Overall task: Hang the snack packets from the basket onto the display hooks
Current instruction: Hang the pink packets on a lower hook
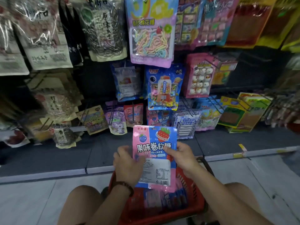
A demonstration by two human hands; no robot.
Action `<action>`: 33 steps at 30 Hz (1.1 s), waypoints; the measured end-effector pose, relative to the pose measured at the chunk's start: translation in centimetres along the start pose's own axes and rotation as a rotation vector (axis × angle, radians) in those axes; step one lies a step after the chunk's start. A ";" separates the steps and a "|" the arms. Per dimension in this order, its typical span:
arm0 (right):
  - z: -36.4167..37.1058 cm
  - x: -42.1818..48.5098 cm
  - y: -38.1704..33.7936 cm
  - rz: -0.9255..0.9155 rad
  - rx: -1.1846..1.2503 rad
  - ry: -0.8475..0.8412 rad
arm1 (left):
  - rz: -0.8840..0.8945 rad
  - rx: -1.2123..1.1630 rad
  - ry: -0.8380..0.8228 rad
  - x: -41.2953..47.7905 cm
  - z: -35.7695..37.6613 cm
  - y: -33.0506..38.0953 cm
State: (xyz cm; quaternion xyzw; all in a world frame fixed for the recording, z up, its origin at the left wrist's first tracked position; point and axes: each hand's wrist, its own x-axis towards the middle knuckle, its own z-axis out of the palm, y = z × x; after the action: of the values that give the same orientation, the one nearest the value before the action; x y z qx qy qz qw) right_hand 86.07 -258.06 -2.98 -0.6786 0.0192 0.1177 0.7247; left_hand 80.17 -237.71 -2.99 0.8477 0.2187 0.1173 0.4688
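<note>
Both my hands hold pink-and-blue snack packets upright above the red basket. My left hand grips the left edge, with a second packet showing its white label in front. My right hand pinches the right edge, thumb on the front. More pink-and-blue packets lie in the basket between my knees. Matching packets hang on a low hook of the display straight ahead, just above the held ones.
The display wall is crowded with hanging snack bags: seed packs at upper left, a marshmallow bag at top centre, a blue candy bag in the middle. A dark bottom shelf ledge runs across in front of the tiled floor.
</note>
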 end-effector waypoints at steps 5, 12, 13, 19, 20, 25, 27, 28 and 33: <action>1.7 -0.2 -0.8 -0.089 -0.012 0.053 | 0.181 0.004 -0.369 -2.8 1.2 1.6; 3.0 -1.0 -1.5 -0.102 -0.178 -0.154 | 0.016 -0.262 -0.153 -1.1 2.1 2.7; 2.4 -0.8 -1.7 -0.117 -0.218 -0.122 | -0.017 -0.286 -0.164 -0.5 1.8 2.3; -1.8 1.4 -3.3 -0.161 -0.342 0.255 | -0.057 -0.536 -0.334 1.7 0.5 1.6; -2.3 2.0 -3.1 -0.134 -0.278 0.191 | -0.047 -0.529 -0.351 2.0 0.5 1.7; -3.6 4.3 -1.8 -0.161 -0.187 0.079 | 0.016 -0.476 -0.350 3.3 1.1 2.7; -3.6 4.8 -1.9 -0.169 -0.161 0.092 | 0.028 -0.505 -0.337 4.0 1.6 2.7; -3.7 5.1 -1.8 -0.162 -0.154 0.088 | 0.030 -0.519 -0.327 4.5 2.0 2.6; -4.5 7.7 0.2 -0.117 -0.122 0.112 | 0.061 -0.360 -0.224 7.5 4.5 1.6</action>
State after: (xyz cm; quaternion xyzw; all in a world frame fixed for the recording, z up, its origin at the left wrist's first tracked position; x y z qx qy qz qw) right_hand 94.08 -261.43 -4.96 -0.7271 0.0129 0.0380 0.6853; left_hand 88.97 -238.23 -4.10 0.7644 0.1148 0.0737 0.6301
